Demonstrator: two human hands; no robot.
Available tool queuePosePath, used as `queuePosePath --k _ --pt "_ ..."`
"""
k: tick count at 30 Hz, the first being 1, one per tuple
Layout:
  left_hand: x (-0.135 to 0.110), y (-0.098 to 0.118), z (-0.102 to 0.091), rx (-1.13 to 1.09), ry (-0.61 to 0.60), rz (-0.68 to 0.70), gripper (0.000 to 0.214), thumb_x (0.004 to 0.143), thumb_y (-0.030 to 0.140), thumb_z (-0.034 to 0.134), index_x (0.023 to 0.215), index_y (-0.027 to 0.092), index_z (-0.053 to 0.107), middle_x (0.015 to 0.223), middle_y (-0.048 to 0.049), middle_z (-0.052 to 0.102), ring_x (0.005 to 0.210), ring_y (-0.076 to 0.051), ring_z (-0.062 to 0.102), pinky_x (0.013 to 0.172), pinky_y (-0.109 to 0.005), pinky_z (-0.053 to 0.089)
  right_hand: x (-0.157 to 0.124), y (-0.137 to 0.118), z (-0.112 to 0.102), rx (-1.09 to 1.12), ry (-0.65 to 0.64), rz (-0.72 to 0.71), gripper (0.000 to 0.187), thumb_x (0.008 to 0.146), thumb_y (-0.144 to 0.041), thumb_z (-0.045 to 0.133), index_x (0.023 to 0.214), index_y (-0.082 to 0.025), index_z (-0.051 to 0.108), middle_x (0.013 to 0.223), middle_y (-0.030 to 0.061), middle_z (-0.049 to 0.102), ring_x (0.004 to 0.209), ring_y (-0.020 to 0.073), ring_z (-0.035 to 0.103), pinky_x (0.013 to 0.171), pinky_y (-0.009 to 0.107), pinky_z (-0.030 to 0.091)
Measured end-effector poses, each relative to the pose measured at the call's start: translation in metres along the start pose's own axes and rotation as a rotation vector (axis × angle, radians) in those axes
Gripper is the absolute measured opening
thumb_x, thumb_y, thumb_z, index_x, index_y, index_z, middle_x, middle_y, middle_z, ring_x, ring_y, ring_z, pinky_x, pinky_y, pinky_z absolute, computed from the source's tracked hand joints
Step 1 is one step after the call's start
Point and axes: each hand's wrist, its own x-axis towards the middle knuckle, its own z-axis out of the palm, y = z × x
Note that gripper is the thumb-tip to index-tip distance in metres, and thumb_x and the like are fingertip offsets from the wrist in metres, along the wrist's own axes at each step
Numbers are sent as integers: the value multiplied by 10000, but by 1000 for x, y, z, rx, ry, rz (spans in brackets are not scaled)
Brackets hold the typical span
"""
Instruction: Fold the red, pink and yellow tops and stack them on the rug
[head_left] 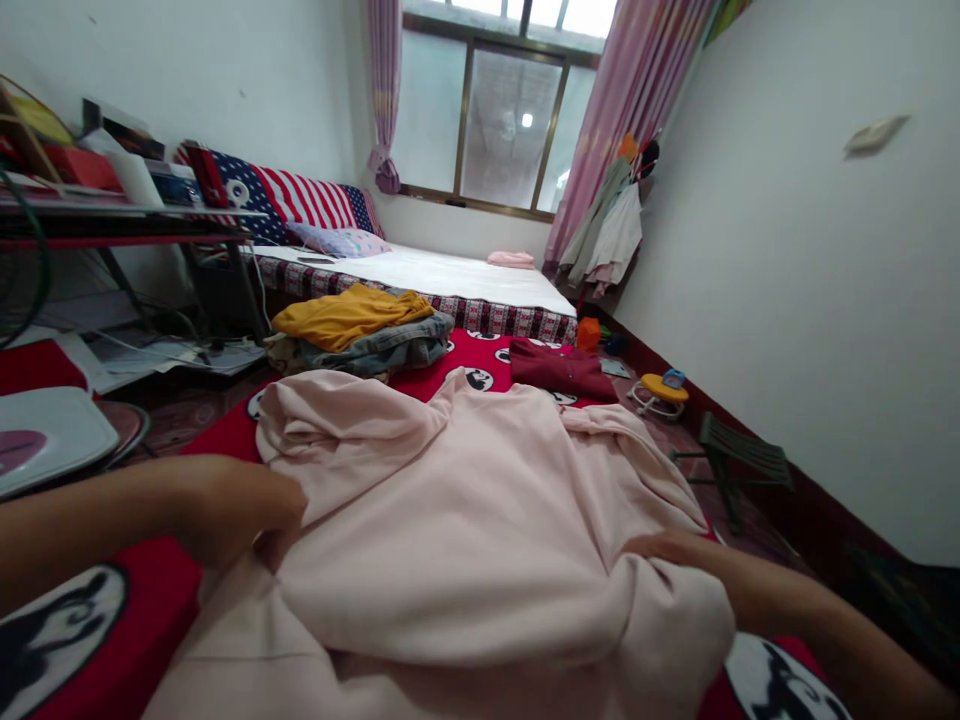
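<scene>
A pale pink sweatshirt (480,500) lies spread in front of me, its neckline at the far side and its sleeves out to both sides. The left sleeve is bunched up, and the lower part has loose folds. My left hand (259,505) is closed on the cloth at the left side, with the fingertips partly hidden in it. On the right, my right hand (667,548) grips the side of the sweatshirt, and a raised fold covers most of its fingers. Under the garment is a red blanket (169,590) with black-and-white cartoon prints.
Beyond the sweatshirt are a clothes pile (352,325) at left and a folded maroon garment (559,368) at right. A bed (435,270) stands under the window. A cluttered desk (150,225) is at left; a yellow stool (664,388) and folding stool (742,450) are at right.
</scene>
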Motion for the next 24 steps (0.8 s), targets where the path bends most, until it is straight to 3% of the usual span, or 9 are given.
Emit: queuePosePath --k 1,3,5,8,10,12,17,20,24 --pt "17 15 -12 -54 -129 31 330 522 75 534 674 272 753 572 11 654 464 -156 563 413 -211 379 5 -10 -10 -16 -150 -5 284 596 -281 772 880 -270 781 889 63 752 776 235 703 697 301 581" --pt "56 49 -26 -133 -106 125 391 634 93 540 902 273 761 855 -24 727 740 -190 662 644 -241 497 23 -22 -26 -33 -394 -5 372 685 -215 687 1047 -276 750 1046 78 731 931 249 690 806 333 565" --pt "97 78 -19 -178 -86 203 386 756 177 546 1098 261 706 1098 -52 698 978 -208 651 854 -281 494 48 -25 -30 -29 -322 -11 336 699 -191 642 1008 -259 756 1017 77 733 932 256 686 804 350 562" --pt "155 89 22 -110 32 220 667 816 361 598 1440 216 414 1455 -145 455 1284 -274 488 1061 -381 379 89 -21 -10 78 -136 -39 236 721 -221 619 917 -214 749 933 69 735 868 237 688 781 354 562" --pt "185 71 49 -43 164 119 738 834 447 578 1477 178 336 1539 -189 305 1410 -318 311 1119 -445 297 111 -14 13 161 -43 -31 222 733 -244 618 916 -188 730 931 73 729 850 223 688 776 353 559" --pt "207 38 62 6 348 -34 723 867 488 520 1469 132 337 1560 -210 237 1454 -337 184 1146 -481 231 126 -4 34 181 19 -3 226 726 -242 623 917 -168 718 936 85 724 834 216 686 752 346 556" --pt "228 -43 53 27 784 -455 576 922 342 428 1406 32 394 1519 -260 288 1439 -380 203 1145 -527 216 163 25 52 24 279 26 245 767 -184 555 967 -156 695 976 97 711 847 205 671 774 351 538" --pt "233 -60 50 71 899 -507 525 911 271 419 1370 17 429 1463 -274 369 1402 -400 279 1122 -538 268 193 40 49 -222 397 113 338 823 -126 460 1081 -161 675 1073 101 691 992 208 648 891 364 504" --pt "239 -63 57 106 947 -494 491 901 259 436 1349 60 463 1433 -234 429 1378 -380 331 1112 -528 306 223 53 54 -531 277 284 438 820 -134 537 1254 -146 595 1231 130 633 1185 238 560 983 353 440"
